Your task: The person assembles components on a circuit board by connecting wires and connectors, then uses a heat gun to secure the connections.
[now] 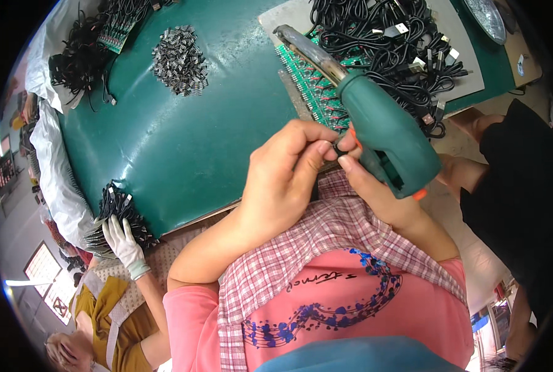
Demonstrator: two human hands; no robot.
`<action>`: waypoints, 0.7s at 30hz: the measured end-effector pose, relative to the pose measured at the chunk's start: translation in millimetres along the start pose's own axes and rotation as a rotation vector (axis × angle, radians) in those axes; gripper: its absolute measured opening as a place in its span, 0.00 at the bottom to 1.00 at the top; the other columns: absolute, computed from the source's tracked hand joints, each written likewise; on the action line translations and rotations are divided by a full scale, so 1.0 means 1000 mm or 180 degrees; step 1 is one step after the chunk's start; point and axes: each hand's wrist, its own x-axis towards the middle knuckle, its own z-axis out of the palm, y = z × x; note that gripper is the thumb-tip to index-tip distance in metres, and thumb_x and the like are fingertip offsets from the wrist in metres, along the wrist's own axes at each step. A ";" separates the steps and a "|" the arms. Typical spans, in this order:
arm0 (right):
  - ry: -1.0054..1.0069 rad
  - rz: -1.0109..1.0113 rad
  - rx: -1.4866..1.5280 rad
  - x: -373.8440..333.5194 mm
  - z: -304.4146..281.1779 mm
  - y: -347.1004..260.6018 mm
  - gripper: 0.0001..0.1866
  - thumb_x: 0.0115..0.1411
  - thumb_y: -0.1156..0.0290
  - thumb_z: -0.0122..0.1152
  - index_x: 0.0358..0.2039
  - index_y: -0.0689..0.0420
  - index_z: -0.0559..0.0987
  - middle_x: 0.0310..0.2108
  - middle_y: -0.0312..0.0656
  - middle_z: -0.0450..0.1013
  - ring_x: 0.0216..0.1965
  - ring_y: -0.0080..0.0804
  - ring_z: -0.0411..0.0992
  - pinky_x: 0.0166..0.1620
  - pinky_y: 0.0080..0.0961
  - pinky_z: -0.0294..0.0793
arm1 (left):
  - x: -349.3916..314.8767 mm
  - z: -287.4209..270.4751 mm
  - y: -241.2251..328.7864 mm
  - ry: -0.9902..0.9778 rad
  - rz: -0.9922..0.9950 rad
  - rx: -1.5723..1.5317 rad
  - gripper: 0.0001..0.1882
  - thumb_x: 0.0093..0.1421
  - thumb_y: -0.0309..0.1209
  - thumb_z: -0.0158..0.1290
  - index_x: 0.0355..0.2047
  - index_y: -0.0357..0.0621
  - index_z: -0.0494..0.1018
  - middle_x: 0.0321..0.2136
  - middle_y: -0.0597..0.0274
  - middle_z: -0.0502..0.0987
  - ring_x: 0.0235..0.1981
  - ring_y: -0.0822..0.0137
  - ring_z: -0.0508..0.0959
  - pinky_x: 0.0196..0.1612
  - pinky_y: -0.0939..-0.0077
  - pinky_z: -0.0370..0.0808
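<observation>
In front of my chest, the fingertips of my left hand [282,170] are pinched round a small dark piece [339,148], mostly covered by the fingers. My right hand [381,192] meets it there, thumb and finger closed on the same piece. A green soldering gun [391,127] with a dark metal tip is also in my right hand, its body hiding much of the palm. The tip points up and left, above a green circuit board panel [310,84] with rows of small red-marked spots. Black USB cables [381,37] lie heaped beside and over the panel.
On the green table [227,111] sits a pile of small metal connectors [179,60]. More cables and boards [84,59] lie far left, by white plastic sheeting [56,167]. A co-worker's gloved hand [124,245] touches a cable bundle at left. Another person's legs [474,161] are at right.
</observation>
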 end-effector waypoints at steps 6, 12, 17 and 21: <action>-0.0022 -0.0232 -0.0200 -0.002 -0.005 0.013 0.12 0.50 0.79 0.63 0.37 0.61 0.76 0.36 0.40 0.72 0.33 0.31 0.74 0.38 0.26 0.73 | -0.004 0.003 -0.002 -0.0291 0.0271 0.0300 0.05 0.63 0.19 0.47 0.38 0.34 0.70 0.31 0.61 0.77 0.34 0.74 0.76 0.36 0.81 0.74; -0.0769 -0.0739 -0.1768 -0.001 -0.020 0.003 0.25 0.48 0.74 0.66 0.48 0.60 0.71 0.40 0.42 0.73 0.38 0.34 0.76 0.39 0.27 0.74 | -0.005 -0.008 0.014 -0.0610 0.0156 0.1246 0.06 0.54 0.20 0.54 0.33 0.37 0.71 0.24 0.50 0.75 0.28 0.56 0.79 0.32 0.67 0.74; -0.0974 -0.0892 -0.1594 -0.011 -0.029 0.005 0.26 0.50 0.73 0.65 0.50 0.61 0.68 0.41 0.43 0.74 0.39 0.36 0.76 0.41 0.29 0.74 | -0.003 -0.010 0.008 -0.0924 -0.0435 0.0741 0.05 0.54 0.21 0.51 0.32 0.34 0.71 0.21 0.52 0.75 0.21 0.63 0.77 0.27 0.71 0.72; -0.0514 -0.0133 -0.1309 -0.039 -0.050 0.017 0.19 0.52 0.81 0.59 0.46 0.64 0.71 0.38 0.43 0.74 0.38 0.34 0.75 0.42 0.25 0.73 | 0.009 -0.012 -0.007 -0.0239 -0.1640 -0.0220 0.06 0.59 0.26 0.49 0.31 0.33 0.71 0.20 0.66 0.73 0.20 0.80 0.71 0.22 0.86 0.65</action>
